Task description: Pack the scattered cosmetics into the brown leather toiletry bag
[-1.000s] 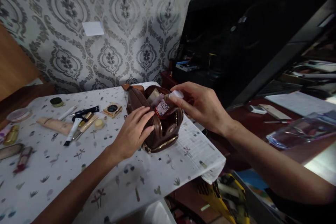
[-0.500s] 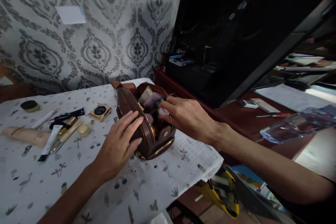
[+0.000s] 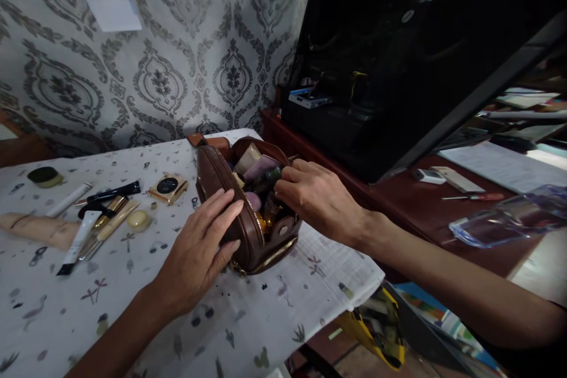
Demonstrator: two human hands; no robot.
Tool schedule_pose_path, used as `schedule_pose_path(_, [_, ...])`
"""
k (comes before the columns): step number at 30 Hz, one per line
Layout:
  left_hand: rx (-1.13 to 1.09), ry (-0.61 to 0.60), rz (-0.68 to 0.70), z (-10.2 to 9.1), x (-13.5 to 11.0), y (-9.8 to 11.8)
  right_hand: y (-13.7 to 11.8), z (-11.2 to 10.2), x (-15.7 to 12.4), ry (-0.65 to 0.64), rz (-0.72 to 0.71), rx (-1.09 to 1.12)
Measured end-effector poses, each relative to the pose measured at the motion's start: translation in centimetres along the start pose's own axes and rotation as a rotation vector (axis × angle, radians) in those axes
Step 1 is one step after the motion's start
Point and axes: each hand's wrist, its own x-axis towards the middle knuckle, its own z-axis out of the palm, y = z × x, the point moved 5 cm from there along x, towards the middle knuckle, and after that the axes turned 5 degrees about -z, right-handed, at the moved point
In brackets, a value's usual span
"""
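Observation:
A brown leather bag (image 3: 248,235) stands unzipped on the table, with cosmetics inside. My left hand (image 3: 199,257) lies against its near left side, fingers stretched out along the leather. At the bag's right rim, my right hand (image 3: 315,204) has its fingers curled together over the opening; whatever is between the fingertips is hidden. Inside the bag I see a cream tube (image 3: 248,158), a light purple item (image 3: 261,167) and a dark bottle-like item (image 3: 269,179). A gold compact (image 3: 168,186) with a black disc lies left of the bag.
Left on the patterned cloth (image 3: 172,345) lie a white tube (image 3: 82,239), a beige tube (image 3: 39,229), a small cream round container (image 3: 139,221) and a dark-lidded jar (image 3: 45,176). Behind right stands a big black open case (image 3: 376,59). A red-handled screwdriver (image 3: 485,196) rests on the brown desk.
The pale round item that showed at my right fingertips is no longer visible; the fingers are curled closer to the bag's right rim. My left hand stays on the bag. The view has shifted slightly.

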Motion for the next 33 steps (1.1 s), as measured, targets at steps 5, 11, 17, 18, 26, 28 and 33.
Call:
schedule_pose_path(5, [-0.002, -0.017, -0.018, 0.3, -0.1, -0.1, 0.8, -0.7, -0.3, 0.146, 0.148, -0.024])
schedule_pose_path(11, [-0.013, -0.008, -0.011, 0.3, -0.2, -0.2, 3.4, 2.4, 0.1, 0.034, 0.294, 0.303])
schedule_pose_path(17, [-0.026, -0.005, 0.003, 0.2, -0.1, -0.1, 3.9, 3.9, 0.5, -0.002, 0.302, 0.42])
schedule_pose_path(18, [-0.028, -0.006, 0.005, 0.2, -0.1, -0.1, 3.8, 3.9, 0.5, -0.002, 0.303, 0.422])
schedule_pose_path(26, [-0.034, -0.032, 0.011, 0.2, 0.0, -0.2, 3.4, 2.4, -0.1, 0.123, 0.255, 0.398])
schedule_pose_path(28, [-0.038, -0.031, 0.009, 0.2, 0.0, -0.2, 2.7, 1.0, -0.4, 0.219, 0.23, 0.342])
schedule_pose_path(33, [-0.034, -0.012, 0.036, 0.2, 0.0, -0.1, -0.7, -0.8, -2.1, 0.246, -0.076, 0.196])
